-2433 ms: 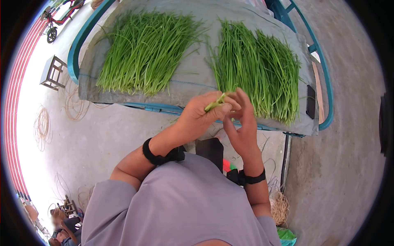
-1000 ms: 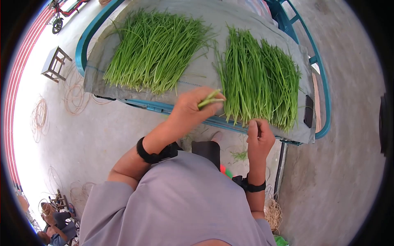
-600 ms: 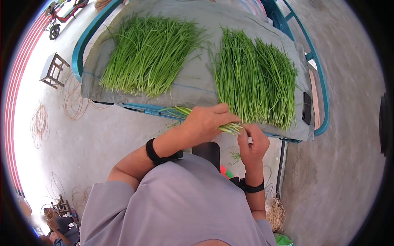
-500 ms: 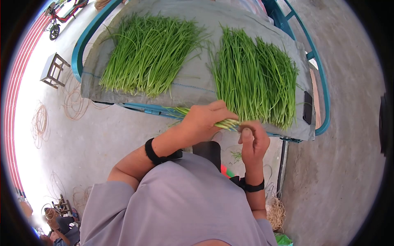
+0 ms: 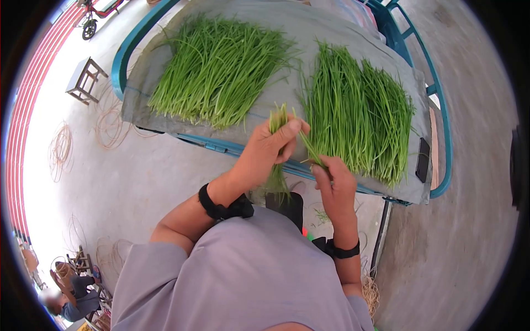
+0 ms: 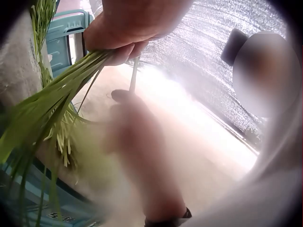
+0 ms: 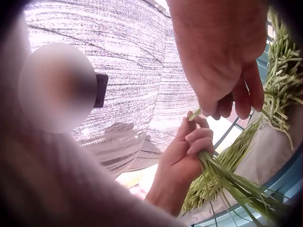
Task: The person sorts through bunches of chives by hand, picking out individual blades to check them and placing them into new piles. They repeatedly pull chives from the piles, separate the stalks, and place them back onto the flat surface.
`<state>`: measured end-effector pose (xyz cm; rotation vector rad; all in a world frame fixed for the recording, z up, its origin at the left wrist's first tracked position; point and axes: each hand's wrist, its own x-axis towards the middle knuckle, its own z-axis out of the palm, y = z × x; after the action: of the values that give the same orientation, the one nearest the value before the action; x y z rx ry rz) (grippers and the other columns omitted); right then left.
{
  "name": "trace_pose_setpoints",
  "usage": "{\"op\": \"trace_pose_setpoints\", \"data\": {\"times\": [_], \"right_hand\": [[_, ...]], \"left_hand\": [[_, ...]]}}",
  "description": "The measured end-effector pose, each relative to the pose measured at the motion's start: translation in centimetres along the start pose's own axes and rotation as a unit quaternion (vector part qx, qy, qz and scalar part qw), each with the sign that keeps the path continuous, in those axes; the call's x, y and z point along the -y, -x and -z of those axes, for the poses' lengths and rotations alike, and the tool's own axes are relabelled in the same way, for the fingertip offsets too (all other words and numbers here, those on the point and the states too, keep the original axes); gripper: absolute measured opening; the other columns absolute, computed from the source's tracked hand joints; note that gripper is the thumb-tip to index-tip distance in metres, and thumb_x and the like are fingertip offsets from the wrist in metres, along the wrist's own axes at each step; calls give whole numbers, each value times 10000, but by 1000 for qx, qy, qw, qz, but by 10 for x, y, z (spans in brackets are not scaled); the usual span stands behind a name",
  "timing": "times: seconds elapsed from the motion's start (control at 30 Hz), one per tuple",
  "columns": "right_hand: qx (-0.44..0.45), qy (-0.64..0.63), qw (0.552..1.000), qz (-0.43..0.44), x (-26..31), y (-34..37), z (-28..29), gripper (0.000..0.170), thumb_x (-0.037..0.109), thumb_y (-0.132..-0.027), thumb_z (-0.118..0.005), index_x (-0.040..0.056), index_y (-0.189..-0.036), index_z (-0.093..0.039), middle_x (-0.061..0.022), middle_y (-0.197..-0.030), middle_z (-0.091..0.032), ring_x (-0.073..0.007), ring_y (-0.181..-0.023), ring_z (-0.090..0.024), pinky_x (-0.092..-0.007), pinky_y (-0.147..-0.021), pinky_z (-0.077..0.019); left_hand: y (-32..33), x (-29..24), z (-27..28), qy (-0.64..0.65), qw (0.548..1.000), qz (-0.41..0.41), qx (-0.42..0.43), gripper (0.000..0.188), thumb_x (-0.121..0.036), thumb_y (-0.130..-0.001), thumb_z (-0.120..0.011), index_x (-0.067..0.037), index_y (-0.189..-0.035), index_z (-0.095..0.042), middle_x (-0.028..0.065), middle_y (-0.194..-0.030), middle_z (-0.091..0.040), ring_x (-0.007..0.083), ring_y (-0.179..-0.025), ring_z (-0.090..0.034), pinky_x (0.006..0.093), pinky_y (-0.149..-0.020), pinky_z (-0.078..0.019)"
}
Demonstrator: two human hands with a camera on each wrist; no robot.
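Observation:
My left hand [image 5: 264, 151] grips a small bunch of green chives [image 5: 278, 181] in front of the cart's edge. Their pale stem ends point up past the thumb, and the leafy ends hang below the fist. In the left wrist view the leaves [image 6: 61, 90] fan out from under the fingers. Just to the right, my right hand [image 5: 339, 187] pinches the lower end of a chive stalk [image 5: 310, 148] that slants up toward the left hand. Behind the hands, a left pile of chives [image 5: 221, 71] and a right pile [image 5: 353, 116] lie on a grey sheet [image 5: 287, 91].
The sheet covers a cart with blue metal rails [image 5: 120, 66]. A phone [image 5: 423, 160] lies at the sheet's right edge. A stool [image 5: 85, 80] and coils of cord [image 5: 61, 151] are on the floor at left. Another person [image 5: 80, 298] sits at lower left.
The bunch in my left hand has turned from lying sideways to upright, stem ends up. The right hand has come away from those ends and now pinches a stalk.

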<state>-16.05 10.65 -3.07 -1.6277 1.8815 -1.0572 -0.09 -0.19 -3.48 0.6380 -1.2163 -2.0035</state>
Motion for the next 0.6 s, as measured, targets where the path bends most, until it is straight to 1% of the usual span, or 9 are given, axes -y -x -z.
{"op": "trace_pose_setpoints", "data": {"times": [0.03,0.13,0.23,0.33,0.37,0.43,0.53,0.57,0.6], "right_hand": [[1,-2,1000,-18,2,0,2,158,77,-838,-639,27,-986,-621,-112,-797,-589,-231,-673,-597,-297,-581,-460],[-25,44,998,25,-6,2,6,152,73,-834,-641,21,-974,-613,-122,-803,-591,-264,-673,-589,-314,-600,-464],[-45,74,996,33,-12,7,14,130,64,-833,-636,15,-950,-611,-133,-804,-593,-291,-677,-579,-326,-614,-463],[-45,87,995,4,-20,15,25,99,51,-832,-626,3,-916,-609,-133,-791,-592,-286,-675,-576,-325,-618,-458],[-54,97,994,14,-27,18,29,84,65,-856,-602,1,-909,-607,-104,-768,-579,-222,-632,-548,-297,-580,-439],[-71,116,990,32,-42,26,37,107,93,-904,-555,-3,-895,-603,-45,-724,-553,-96,-548,-492,-241,-503,-400],[-106,113,988,6,-58,40,48,144,116,-923,-536,-3,-873,-600,-38,-736,-579,-86,-554,-493,-230,-509,-400],[-100,103,989,-28,-59,45,53,170,135,-935,-526,-4,-870,-600,-31,-748,-595,-79,-558,-494,-218,-515,-399],[-104,84,990,-48,-57,48,56,158,126,-927,-537,-5,-866,-601,-40,-738,-592,-91,-564,-501,-227,-526,-406]], "left_hand": [[-2,0,3,18,1000,-4,-2,273,-306,-992,-462,-54,-992,-568,8,-721,-525,50,-509,-345,200,-456,-302],[-8,1,5,117,990,-59,-49,239,-294,-997,-453,-69,-1006,-533,27,-776,-550,57,-512,-360,197,-446,-305],[-13,-6,15,179,977,-69,-91,209,-286,-999,-453,-85,-1020,-508,29,-822,-562,60,-536,-380,187,-451,-310],[-19,-7,30,230,959,-99,-132,192,-279,-995,-468,-94,-1020,-516,11,-825,-564,56,-576,-397,181,-453,-304],[-20,-7,36,239,955,-105,-141,191,-279,-992,-474,-95,-1025,-516,4,-826,-562,57,-589,-402,181,-452,-306],[-23,-8,49,258,946,-116,-158,190,-279,-987,-487,-98,-1036,-516,-9,-828,-559,58,-615,-411,181,-451,-308],[-24,-11,67,272,929,-141,-209,199,-278,-983,-496,-93,-1050,-520,-20,-841,-556,61,-637,-417,178,-454,-316],[-23,-13,72,272,923,-142,-231,216,-281,-978,-504,-83,-1064,-524,-21,-858,-559,63,-653,-428,179,-458,-330],[-23,-14,78,270,921,-154,-236,217,-279,-978,-503,-85,-1072,-526,-22,-857,-559,66,-654,-432,180,-462,-335]]}}
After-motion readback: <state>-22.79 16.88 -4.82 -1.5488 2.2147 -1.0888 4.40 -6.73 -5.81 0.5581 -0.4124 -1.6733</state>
